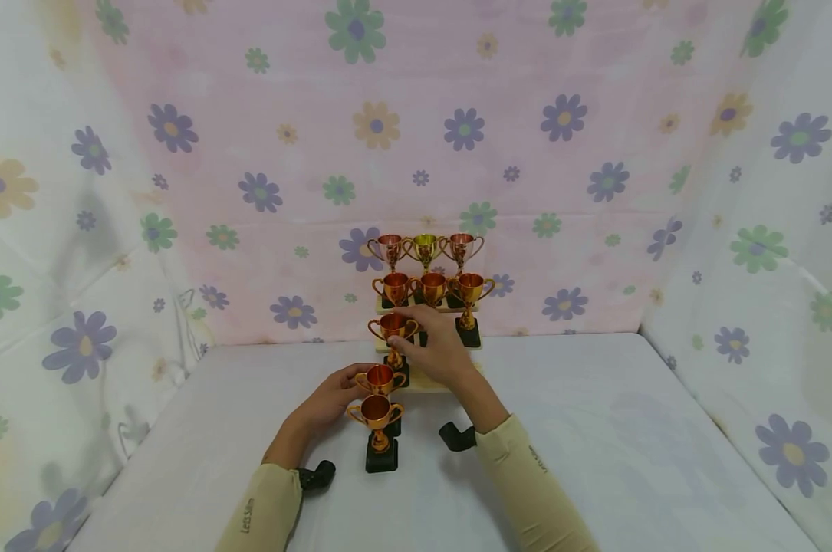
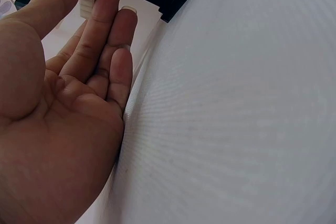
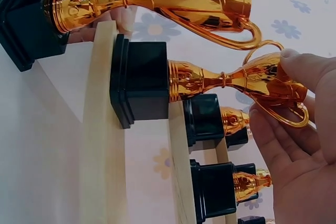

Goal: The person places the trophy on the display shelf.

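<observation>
My right hand (image 1: 435, 345) pinches an orange-gold trophy cup (image 3: 265, 80) near its rim, between thumb and fingers. The cup's black base (image 3: 144, 81) is upright on the lowest step of a tiered wooden stand (image 1: 432, 383). Low at the stand's left end, my left hand (image 1: 336, 395) holds the board's edge (image 2: 90, 6) between thumb and fingers. Two more gold trophies stand in front of the stand, just right of my left hand: a nearer trophy (image 1: 377, 414) and another trophy (image 1: 379, 378) partly behind it.
Higher steps carry several trophies, among them a right-hand gold trophy (image 1: 469, 291), a yellow-gold trophy (image 1: 425, 247) and a reddish trophy (image 1: 462, 247). White cloth (image 1: 595, 445) covers the table; flowered fabric (image 1: 416, 153) rises behind and at both sides.
</observation>
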`<state>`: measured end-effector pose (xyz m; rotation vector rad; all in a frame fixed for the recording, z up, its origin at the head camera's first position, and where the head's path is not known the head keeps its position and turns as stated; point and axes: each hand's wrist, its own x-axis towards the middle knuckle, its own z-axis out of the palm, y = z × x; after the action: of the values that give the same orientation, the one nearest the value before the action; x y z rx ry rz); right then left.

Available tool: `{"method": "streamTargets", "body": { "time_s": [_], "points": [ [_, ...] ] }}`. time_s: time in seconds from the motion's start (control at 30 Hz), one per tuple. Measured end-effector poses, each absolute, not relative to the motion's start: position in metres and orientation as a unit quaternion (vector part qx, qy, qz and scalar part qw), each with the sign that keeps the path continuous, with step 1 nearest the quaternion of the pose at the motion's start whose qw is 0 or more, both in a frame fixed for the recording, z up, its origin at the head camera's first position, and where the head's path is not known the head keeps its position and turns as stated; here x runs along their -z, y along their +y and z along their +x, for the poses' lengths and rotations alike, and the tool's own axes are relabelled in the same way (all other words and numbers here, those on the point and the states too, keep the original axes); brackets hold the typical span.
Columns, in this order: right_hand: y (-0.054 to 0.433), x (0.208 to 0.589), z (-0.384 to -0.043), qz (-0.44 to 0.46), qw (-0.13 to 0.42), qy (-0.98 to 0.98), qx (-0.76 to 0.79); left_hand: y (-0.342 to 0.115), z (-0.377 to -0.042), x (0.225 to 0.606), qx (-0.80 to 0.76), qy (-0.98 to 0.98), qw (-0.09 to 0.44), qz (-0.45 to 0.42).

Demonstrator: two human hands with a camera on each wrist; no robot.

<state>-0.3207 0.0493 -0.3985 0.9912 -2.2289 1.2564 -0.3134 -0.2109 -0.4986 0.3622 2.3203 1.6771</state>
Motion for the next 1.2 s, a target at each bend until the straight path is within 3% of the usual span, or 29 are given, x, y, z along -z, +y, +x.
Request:
{"method": "streamTargets", "body": {
  "time_s": [0.43,0.77,1.2],
  "points": [
    [0.046,0.403,-0.316,0.352,0.212,-0.804,-0.431,-0.208,-0.312,0.5,-0.574,0.801,0.123,0.121],
    [0.049,0.403,-0.315,0.35,0.193,-0.811,-0.427,-0.206,-0.31,0.499,-0.57,0.805,0.12,0.114],
    [0.058,0.398,-0.31,0.359,0.217,-0.808,-0.414,-0.21,-0.313,0.496,-0.576,0.799,0.128,0.112]
  ]
}}
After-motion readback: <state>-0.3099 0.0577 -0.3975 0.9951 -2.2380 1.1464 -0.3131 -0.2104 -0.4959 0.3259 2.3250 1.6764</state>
